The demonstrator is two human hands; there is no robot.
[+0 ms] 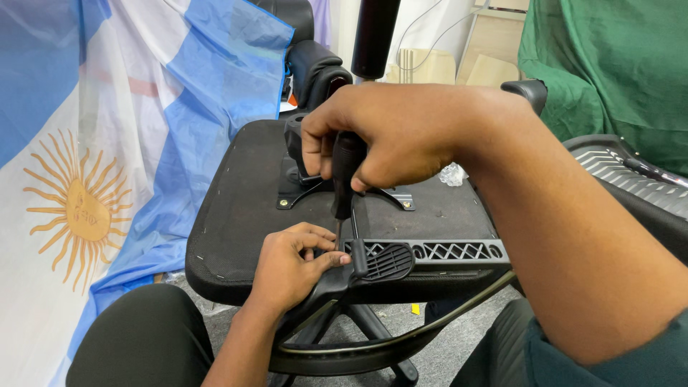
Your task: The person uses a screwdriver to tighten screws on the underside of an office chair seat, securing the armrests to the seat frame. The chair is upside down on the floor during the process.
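Right hand (387, 136) fingers wrapped around screwdriver (345, 175), left hand (290, 269) fingers pinching armrest bracket (380, 261), upturned chair seat (236, 208)

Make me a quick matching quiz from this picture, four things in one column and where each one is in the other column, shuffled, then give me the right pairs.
Things:
1. right hand
2. left hand
3. flag with a sun
4. green cloth

Places:
A. draped at the top right
B. wrapped around the black screwdriver handle
C. hanging on the left
D. steadying the black armrest bracket at the edge of the upturned chair seat

Pairs: 1-B, 2-D, 3-C, 4-A
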